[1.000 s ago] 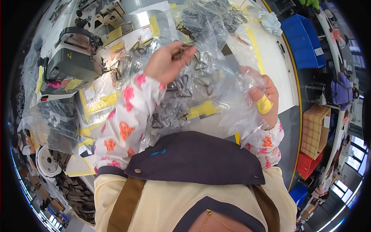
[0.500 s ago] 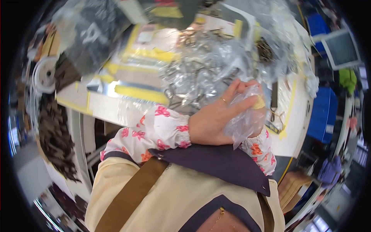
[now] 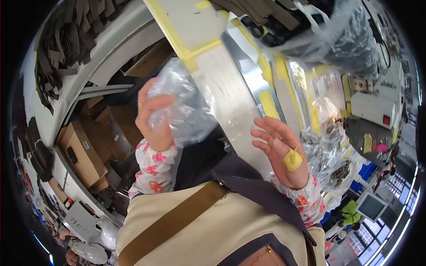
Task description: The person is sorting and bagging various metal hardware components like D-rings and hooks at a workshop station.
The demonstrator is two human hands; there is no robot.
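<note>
A clear, crumpled plastic bag point(image 3: 186, 106) hangs off the table's left edge, with my left hand point(image 3: 155, 113) closed on its left side. A ring circles one finger of that hand. My right hand point(image 3: 284, 153) is held over the near part of the table, its fingers spread and holding nothing. Yellow tape point(image 3: 292, 159) is wrapped around its thumb. Just left of the right hand lies the bare metal tabletop point(image 3: 222, 86). More clear plastic bags point(image 3: 326, 153) lie to its right, with small metal pieces among them.
Below the table's left side are open cardboard boxes point(image 3: 80, 153). Dark fabric strips point(image 3: 66, 44) hang at the far left. A large clear bag of dark items point(image 3: 341, 46) stands at the back. A light-coloured machine with a red switch point(image 3: 372, 111) is at the right.
My view has turned left. My hands were together on the clear bag; now the left has carried it left past the table edge, and the right has come away from it and opened.
</note>
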